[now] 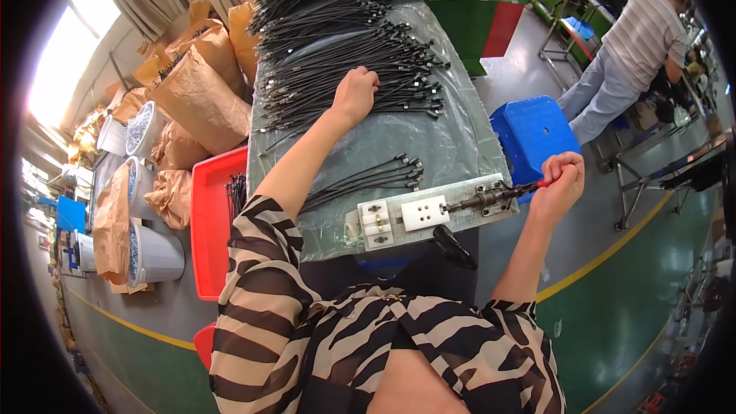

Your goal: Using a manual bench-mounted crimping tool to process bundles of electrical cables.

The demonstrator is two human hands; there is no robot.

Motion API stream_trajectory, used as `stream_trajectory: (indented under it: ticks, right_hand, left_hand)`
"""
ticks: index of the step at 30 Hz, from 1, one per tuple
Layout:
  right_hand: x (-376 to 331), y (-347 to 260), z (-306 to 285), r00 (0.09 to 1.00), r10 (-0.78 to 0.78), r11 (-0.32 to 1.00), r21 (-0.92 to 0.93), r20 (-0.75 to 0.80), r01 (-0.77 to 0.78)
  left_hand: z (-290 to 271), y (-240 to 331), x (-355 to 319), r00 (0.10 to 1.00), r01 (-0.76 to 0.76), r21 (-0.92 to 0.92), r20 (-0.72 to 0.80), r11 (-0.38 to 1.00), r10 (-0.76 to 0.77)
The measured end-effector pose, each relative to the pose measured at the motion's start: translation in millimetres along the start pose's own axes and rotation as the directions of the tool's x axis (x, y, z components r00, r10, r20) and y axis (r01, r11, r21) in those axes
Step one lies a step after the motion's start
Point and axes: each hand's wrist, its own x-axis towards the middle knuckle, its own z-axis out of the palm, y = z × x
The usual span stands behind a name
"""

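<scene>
My left hand [356,96] reaches over a large pile of black cables [322,80] with small metal ends. Its fingers are curled closed at the cables, and what is in them is hidden. My right hand [560,182] is wrapped round the red-tipped handle [543,183] of a push clamp [491,198]. The clamp is fixed to a metal plate at the table's near edge. On the plate sit a white block [424,213] with several holes and a smaller white holder [376,222]. A few black cables [368,181] lie apart between the pile and the fixture.
A red tray [205,222] stands left of the plastic-covered table [337,239], a blue stool [537,134] to its right. Paper sacks [203,92] and grey buckets [162,254] crowd the left. A green machine [456,23] stands beyond. A person [640,38] stands at the far right.
</scene>
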Motion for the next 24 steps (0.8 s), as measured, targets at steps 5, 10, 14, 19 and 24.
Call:
stream_trajectory:
  ticks: [5,10,14,19,24]
  right_hand:
    - [1.3,5.8,-4.7,1.0,-0.006,1.0,0.008,0.0,0.006]
    - [14.9,10.9,-17.1,0.998,0.008,0.999,-0.034,0.07,-0.005]
    - [41.5,35.0,-51.9,0.946,0.322,0.91,0.286,-0.025,-0.302]
    - [39.5,43.9,-61.0,0.922,0.385,0.861,0.378,-0.044,-0.342]
    - [33.9,37.5,-51.8,0.926,0.366,0.885,0.342,-0.096,-0.315]
  left_hand:
    - [-57.7,52.6,-16.1,0.977,-0.143,-0.134,-0.175,0.981,0.118]
    - [-128.2,114.1,-109.1,0.973,-0.221,-0.259,0.008,0.94,0.231]
    - [-131.7,123.3,-169.5,0.981,-0.104,-0.362,0.117,0.926,0.156]
    - [-123.7,128.0,-194.0,0.972,-0.085,-0.341,0.178,0.936,0.153]
    - [-121.5,130.6,-198.6,0.96,-0.145,-0.265,0.193,0.953,0.2]
